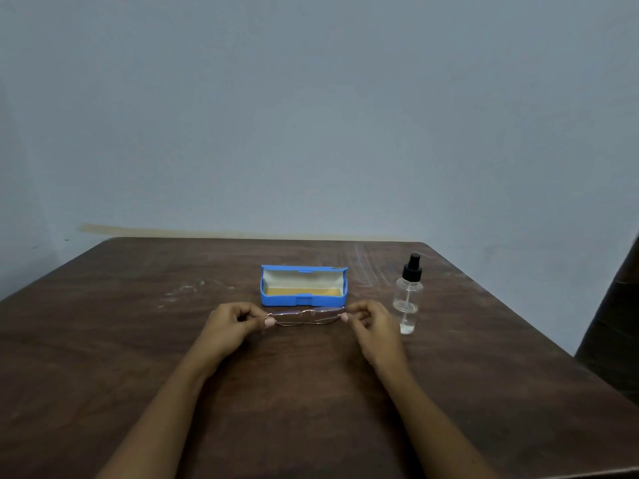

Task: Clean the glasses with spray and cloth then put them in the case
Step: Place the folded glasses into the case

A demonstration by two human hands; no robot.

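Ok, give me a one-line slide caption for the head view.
Both hands, left and right, hold folded glasses before the open blue case; spray bottle stands right.

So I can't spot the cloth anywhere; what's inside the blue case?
The open blue case shows a yellow layer on its floor, perhaps the cloth or just lining. Its front wall hides the nearest strip of floor.

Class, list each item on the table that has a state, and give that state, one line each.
Case: open, lid up, nothing inside.
Glasses: folded, held at both ends.
Bottle: upright, capped, mostly empty.
Left hand: pinching the glasses.
Right hand: pinching the glasses.
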